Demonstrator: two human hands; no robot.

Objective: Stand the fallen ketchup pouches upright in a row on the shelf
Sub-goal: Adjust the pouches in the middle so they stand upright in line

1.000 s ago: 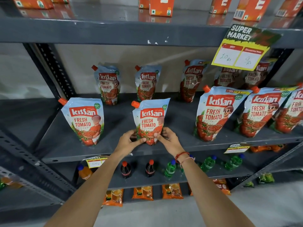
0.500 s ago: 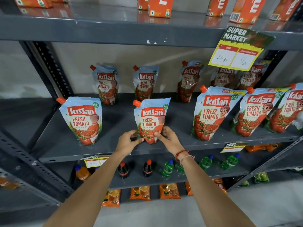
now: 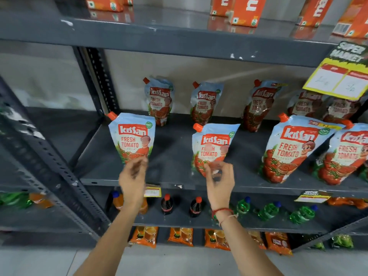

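Observation:
Ketchup pouches stand in two rows on the grey middle shelf. In the front row, a left pouch and a middle pouch stand upright, and two more lean at the right. My left hand is blurred, its fingers loosely curled in front of the left pouch's bottom edge. My right hand is also blurred and overlaps the middle pouch's lower edge. Whether it grips that pouch is unclear. The back row pouches stand against the wall.
A yellow price sign hangs from the upper shelf, which holds orange cartons. Below are cola bottles, green bottles and orange packets. A perforated grey upright bounds the shelf at the left.
My left hand has left the middle pouch and moved left to the left pouch's base. My right hand stays by the middle pouch. The view has swung left.

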